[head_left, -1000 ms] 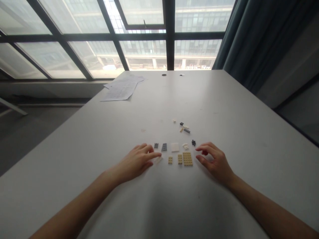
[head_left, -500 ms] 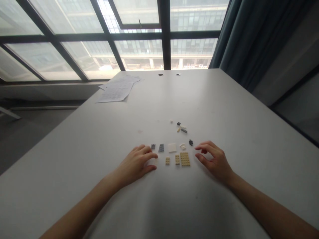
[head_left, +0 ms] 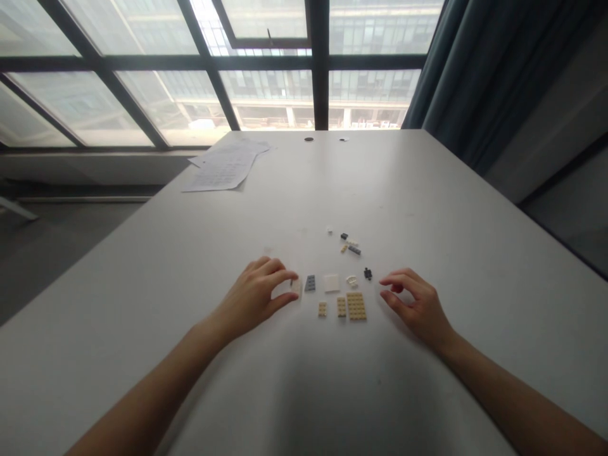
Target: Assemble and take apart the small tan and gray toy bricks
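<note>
Between the thumb and index finger of my left hand [head_left: 259,294] is a small pale building-toy plate [head_left: 297,287], whitish with studs. It partly covers a grey plate behind it. To its right lie a grey wedge plate [head_left: 310,283], a smooth white square tile [head_left: 331,283] and a white curved piece [head_left: 351,282]. Nearer me are a small tan plate [head_left: 322,309], a longer tan plate [head_left: 341,307] and a large tan plate [head_left: 356,306]. My right hand [head_left: 415,304] hovers or rests beside them, its fingers apart and holding nothing. A black piece [head_left: 367,273] is just beyond its fingertips.
Farther back on the white table [head_left: 427,202] lie a grey bar-shaped brick [head_left: 354,251], a small black brick [head_left: 344,236] and a small white piece [head_left: 329,231], among others. Printed papers [head_left: 223,168] cover the far left corner. Windows and a dark curtain [head_left: 475,76] border the table.
My left hand has moved away from me with the pale plate, which now sits before the grey plate. My right hand keeps nearly the same pose. The view has shifted slightly.
</note>
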Available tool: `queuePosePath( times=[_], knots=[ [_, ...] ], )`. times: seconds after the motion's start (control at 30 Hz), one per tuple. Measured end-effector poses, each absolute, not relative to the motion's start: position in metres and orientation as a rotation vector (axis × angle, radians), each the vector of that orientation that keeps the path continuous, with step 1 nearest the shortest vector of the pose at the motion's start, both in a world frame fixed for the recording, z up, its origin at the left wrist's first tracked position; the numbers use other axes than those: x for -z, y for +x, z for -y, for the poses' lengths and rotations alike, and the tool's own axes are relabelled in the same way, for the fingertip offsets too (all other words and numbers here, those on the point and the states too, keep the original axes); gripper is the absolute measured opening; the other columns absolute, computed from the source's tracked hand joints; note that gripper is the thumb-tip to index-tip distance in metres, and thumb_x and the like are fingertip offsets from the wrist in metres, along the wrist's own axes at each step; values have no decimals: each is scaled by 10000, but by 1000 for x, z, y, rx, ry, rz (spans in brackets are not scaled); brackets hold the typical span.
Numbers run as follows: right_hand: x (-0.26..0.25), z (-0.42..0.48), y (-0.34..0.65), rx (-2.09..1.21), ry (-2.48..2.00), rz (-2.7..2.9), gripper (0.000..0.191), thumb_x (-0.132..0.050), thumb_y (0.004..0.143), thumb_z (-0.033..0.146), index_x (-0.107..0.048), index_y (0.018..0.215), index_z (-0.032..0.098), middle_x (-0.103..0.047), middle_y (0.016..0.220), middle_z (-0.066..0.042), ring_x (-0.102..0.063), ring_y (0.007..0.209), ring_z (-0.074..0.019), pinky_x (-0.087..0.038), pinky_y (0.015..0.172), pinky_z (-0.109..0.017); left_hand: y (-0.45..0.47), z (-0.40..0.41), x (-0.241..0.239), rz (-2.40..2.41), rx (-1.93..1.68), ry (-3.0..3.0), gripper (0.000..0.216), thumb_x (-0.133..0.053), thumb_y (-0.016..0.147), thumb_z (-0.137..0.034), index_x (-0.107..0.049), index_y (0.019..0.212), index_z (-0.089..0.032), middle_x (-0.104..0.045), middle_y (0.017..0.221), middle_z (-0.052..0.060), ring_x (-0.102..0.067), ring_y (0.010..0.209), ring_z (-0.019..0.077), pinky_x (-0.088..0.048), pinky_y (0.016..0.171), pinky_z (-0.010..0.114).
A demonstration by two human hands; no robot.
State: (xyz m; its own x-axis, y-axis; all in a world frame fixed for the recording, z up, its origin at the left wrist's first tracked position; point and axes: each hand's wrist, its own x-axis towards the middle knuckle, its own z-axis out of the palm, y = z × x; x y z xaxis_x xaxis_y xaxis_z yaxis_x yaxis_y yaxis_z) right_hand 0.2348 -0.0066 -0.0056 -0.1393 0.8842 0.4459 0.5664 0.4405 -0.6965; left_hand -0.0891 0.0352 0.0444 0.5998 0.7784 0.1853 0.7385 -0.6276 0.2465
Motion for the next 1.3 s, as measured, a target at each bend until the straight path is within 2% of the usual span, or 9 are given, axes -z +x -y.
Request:
queuePosePath(
  times=[0.27, 0.67, 0.97, 1.1, 1.3],
  knots=[
    [6, 6, 236, -448, -1261, 1822, 101, -581, 862, 248, -647, 931, 214, -608, 904, -42, -564, 712, -158, -501, 693, -310, -52, -56, -36, -1280, -411, 2769, 231, -632, 836, -389, -662, 1006, -235, -606, 1032, 58, -496, 988, 246, -387, 864, 405],
    [5, 6, 235, -512, -1242, 1803, 91, -605, 851, 217, -649, 931, 215, -606, 908, -37, -553, 721, -149, -486, 691, -294, -48, -58, -21, -1266, -310, 2690, 237, -649, 817, -396, -675, 990, -236, -612, 1096, 52, -490, 1043, 260, -393, 899, 434],
    [5, 6, 236, -509, -1254, 1797, 90, -613, 848, 207, -647, 931, 214, -601, 905, -31, -552, 719, -144, -476, 699, -288, -55, -56, -21, -1263, -380, 2693, 303, -660, 802, -402, -636, 1043, -220, -604, 1144, 68, -494, 1073, 270, -395, 913, 446],
    [5, 5, 234, -534, -1272, 1775, 91, -613, 842, 201, -647, 926, 212, -599, 902, -26, -548, 721, -143, -469, 706, -287, -57, -64, -30, -1280, -484, 2699, 277, -623, 831, -416, -630, 1009, -204, -605, 1139, 73, -501, 1060, 262, -402, 915, 440],
    [6, 4, 232, -550, -1286, 1756, 98, -617, 831, 189, -651, 921, 209, -605, 895, -22, -546, 708, -138, -465, 687, -275, -20, -112, -35, -1226, -525, 2687, 299, -589, 863, -308, -611, 1150, -225, -621, 1144, 66, -517, 1051, 245, -423, 917, 414]
  ],
)
